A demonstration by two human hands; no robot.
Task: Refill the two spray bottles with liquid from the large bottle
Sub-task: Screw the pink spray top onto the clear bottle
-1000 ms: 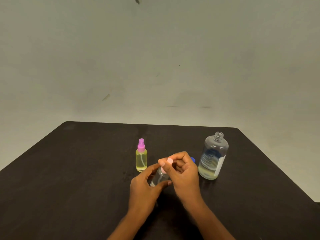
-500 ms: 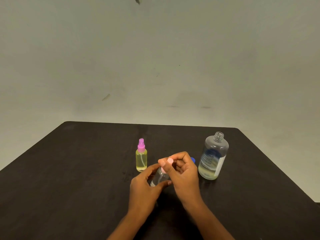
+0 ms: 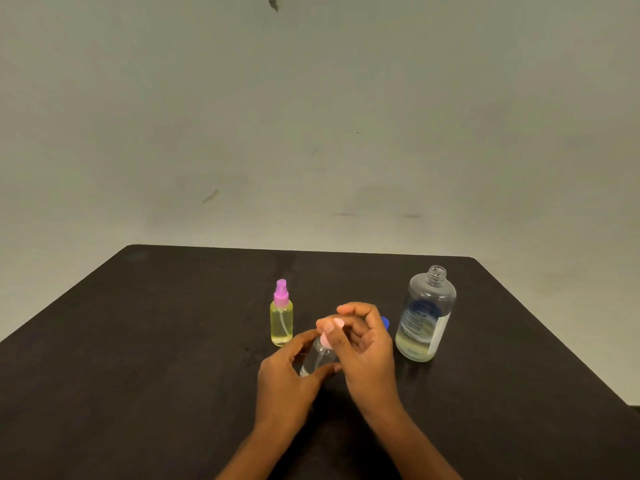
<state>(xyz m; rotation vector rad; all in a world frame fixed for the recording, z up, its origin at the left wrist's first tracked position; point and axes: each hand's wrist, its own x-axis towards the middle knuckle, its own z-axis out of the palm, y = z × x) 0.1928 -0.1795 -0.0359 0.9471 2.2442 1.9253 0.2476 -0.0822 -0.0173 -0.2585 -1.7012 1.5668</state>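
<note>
A small clear spray bottle [image 3: 318,358] stands at the table's middle, its body gripped by my left hand [image 3: 289,386]. My right hand [image 3: 367,348] pinches its pale pink spray top [image 3: 327,336] from above. To the left, apart from my hands, stands a second spray bottle [image 3: 281,318] with a purple top, full of yellowish liquid. The large clear bottle [image 3: 424,317] stands uncapped at the right, with a little yellowish liquid at its bottom. A blue cap [image 3: 385,322] peeks out behind my right hand.
Everything rests on a dark table [image 3: 138,358] whose far edge meets a plain pale wall. The table's right edge runs diagonally near the large bottle.
My right fingers have shifted slightly on the pink top. The bottles have not moved.
</note>
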